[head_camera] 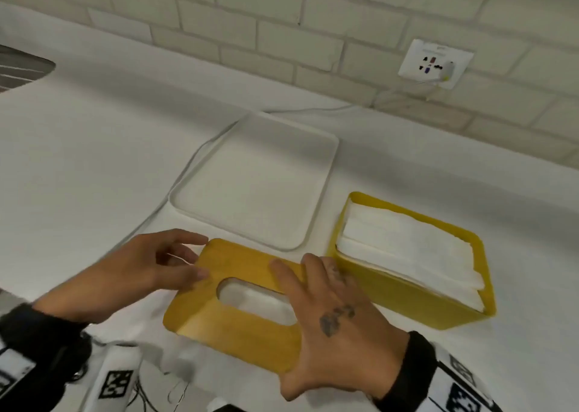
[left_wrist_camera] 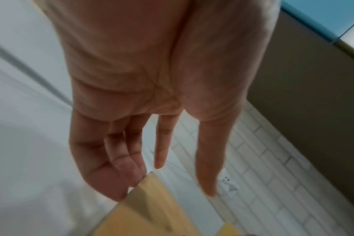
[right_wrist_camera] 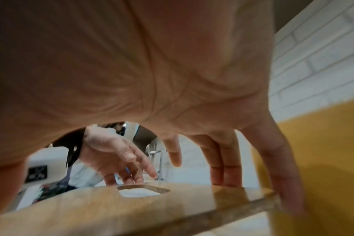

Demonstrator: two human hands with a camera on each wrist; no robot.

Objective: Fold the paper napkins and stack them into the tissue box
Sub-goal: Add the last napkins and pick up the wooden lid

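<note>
A yellow tissue box stands open on the white counter at the right, with folded white napkins stacked inside. Its wooden lid, with an oval slot, sits just left of the box. My right hand spans the lid's right part, fingers spread on top, little finger over the right edge, thumb hooked at the near edge. My left hand is at the lid's left edge. In the left wrist view its curled fingertips touch the lid corner, while thumb and index stay straight.
A shallow white tray lies behind the lid with nothing on it. A white cable runs past its left side toward a wall socket on the brick wall. A dark sink edge shows at far left.
</note>
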